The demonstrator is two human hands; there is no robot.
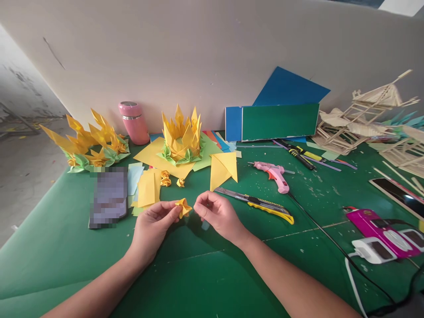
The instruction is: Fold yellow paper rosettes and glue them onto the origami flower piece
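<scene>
My left hand (155, 223) pinches a small crumpled yellow paper piece (183, 207) just above the green table (198, 274). My right hand (217, 212) hovers close to the right of it, fingers curled together, with nothing I can make out in them. Two more small yellow paper bits (165, 178) lie just beyond the hands. A folded yellow sheet (224, 169) stands behind the right hand, and a stack of yellow sheets (149, 188) lies behind the left hand.
A yellow utility knife (261, 204) and a pink glue gun (274, 174) lie right of the hands. Yellow-and-green paper crowns (180, 137) (89, 143), a pink flask (134, 122), green and blue boards (280, 121), stick models (361, 117) and a power strip (380, 240) ring the table.
</scene>
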